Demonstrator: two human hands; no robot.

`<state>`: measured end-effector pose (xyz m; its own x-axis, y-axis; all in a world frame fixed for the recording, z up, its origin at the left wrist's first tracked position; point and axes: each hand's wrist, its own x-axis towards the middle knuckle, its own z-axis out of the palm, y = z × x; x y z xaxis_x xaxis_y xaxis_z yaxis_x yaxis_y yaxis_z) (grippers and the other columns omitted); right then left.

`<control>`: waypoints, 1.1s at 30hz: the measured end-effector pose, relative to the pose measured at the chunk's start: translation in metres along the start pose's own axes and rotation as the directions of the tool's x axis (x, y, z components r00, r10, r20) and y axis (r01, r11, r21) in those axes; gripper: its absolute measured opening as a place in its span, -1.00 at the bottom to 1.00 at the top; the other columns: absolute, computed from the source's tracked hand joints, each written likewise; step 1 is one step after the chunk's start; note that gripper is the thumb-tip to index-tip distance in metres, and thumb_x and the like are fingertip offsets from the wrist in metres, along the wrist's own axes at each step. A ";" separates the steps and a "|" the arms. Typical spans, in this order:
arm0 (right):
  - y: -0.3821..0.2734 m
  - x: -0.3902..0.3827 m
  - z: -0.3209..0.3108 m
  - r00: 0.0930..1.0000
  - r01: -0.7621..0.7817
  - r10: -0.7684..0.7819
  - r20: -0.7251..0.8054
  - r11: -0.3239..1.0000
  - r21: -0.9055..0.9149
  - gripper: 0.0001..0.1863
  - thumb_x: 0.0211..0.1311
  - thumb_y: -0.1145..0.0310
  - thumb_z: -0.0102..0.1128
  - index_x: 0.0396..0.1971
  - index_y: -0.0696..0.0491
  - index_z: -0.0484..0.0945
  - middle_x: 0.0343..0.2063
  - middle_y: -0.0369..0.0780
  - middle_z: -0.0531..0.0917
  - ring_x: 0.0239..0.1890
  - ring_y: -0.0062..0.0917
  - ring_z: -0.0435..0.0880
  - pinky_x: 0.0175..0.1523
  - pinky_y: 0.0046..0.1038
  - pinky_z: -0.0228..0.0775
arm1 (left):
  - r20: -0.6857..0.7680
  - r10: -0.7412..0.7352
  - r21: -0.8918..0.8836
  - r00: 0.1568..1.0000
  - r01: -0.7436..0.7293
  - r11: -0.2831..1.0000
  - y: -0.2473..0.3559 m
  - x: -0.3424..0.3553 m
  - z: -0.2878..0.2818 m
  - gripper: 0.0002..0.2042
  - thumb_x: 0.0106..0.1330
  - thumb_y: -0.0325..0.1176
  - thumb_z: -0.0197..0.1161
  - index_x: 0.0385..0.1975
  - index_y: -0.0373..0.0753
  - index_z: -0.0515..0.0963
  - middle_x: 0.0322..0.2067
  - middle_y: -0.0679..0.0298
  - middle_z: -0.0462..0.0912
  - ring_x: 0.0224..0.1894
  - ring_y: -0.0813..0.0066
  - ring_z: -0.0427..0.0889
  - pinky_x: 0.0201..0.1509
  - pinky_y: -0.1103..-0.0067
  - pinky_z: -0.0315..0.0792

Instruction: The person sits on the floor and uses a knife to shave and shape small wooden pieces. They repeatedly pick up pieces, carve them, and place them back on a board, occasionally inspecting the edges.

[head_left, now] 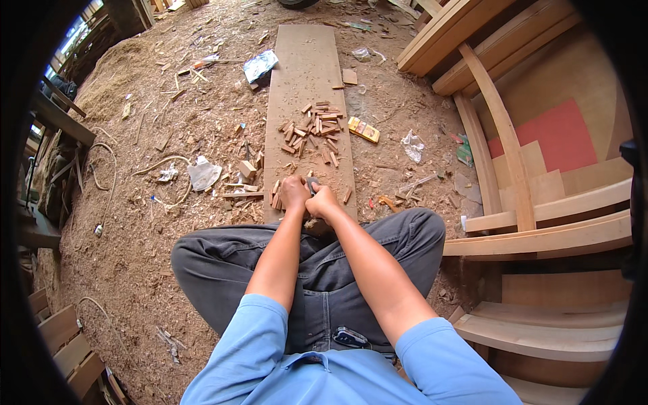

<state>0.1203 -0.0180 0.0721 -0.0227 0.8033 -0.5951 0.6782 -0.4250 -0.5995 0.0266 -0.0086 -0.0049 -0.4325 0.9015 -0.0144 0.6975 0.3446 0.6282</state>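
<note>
blue shirt [324, 378] closest, off near end of board [307, 67] | left hand [294, 193] over board's near end, curled, can't tell on what | right hand [323, 204] just beside, closed round dark object [311, 182], kind unclear | wood blocks [322, 125] heaped mid-board | yellow pack [364, 129] right of board

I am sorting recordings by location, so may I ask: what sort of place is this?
Most likely a carpentry workshop: wood shavings lie all around, many small wooden blocks are heaped on a long plank, and a large wooden frame stands at the right.
</note>
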 end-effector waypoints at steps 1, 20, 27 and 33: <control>0.000 -0.001 -0.001 1.000 0.001 -0.001 0.011 0.999 0.047 -0.35 0.24 0.11 0.22 0.28 0.09 0.40 0.13 0.04 0.56 0.09 -0.33 0.64 0.08 -0.43 0.47 | 0.009 -0.007 0.004 1.000 0.007 1.000 -0.001 0.000 0.000 -0.91 0.03 -0.38 0.33 -0.52 -0.23 0.67 -0.43 0.02 0.67 -0.21 0.08 0.65 -0.12 0.29 0.55; 0.005 0.025 -0.002 0.999 -0.013 0.011 -0.031 0.999 -0.047 -0.30 0.19 0.17 0.23 0.34 0.02 0.32 0.12 0.06 0.55 0.15 -0.24 0.59 0.19 -0.39 0.43 | -0.053 0.090 -0.011 0.994 -0.091 0.996 -0.004 0.003 0.001 -0.82 -0.05 -0.31 0.44 -0.51 -0.27 0.69 -0.44 0.01 0.69 -0.33 0.07 0.69 -0.20 0.31 0.55; 0.004 0.018 -0.010 0.988 -0.066 0.058 0.146 0.997 0.049 -0.33 0.25 0.05 0.22 0.30 0.07 0.37 -0.08 0.06 0.68 -0.15 -0.26 0.74 -0.09 -0.38 0.53 | -0.058 0.065 -0.006 0.996 -0.065 0.998 -0.002 -0.004 0.003 -0.83 -0.01 -0.31 0.41 -0.52 -0.27 0.65 -0.43 0.01 0.65 -0.27 0.05 0.64 -0.16 0.27 0.52; 0.004 0.014 -0.009 0.998 0.030 -0.033 0.053 0.998 0.056 -0.39 0.26 0.07 0.20 0.23 0.11 0.45 -0.11 0.03 0.69 -0.18 -0.28 0.75 -0.11 -0.37 0.53 | -0.051 0.061 -0.029 0.997 -0.062 0.998 -0.002 -0.005 0.002 -0.83 -0.02 -0.30 0.40 -0.53 -0.27 0.65 -0.44 0.00 0.66 -0.29 0.04 0.65 -0.18 0.27 0.52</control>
<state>0.1288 -0.0044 0.0659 -0.0843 0.7936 -0.6026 0.6347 -0.4234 -0.6464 0.0283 -0.0133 -0.0075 -0.4178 0.9064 0.0631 0.7061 0.2802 0.6503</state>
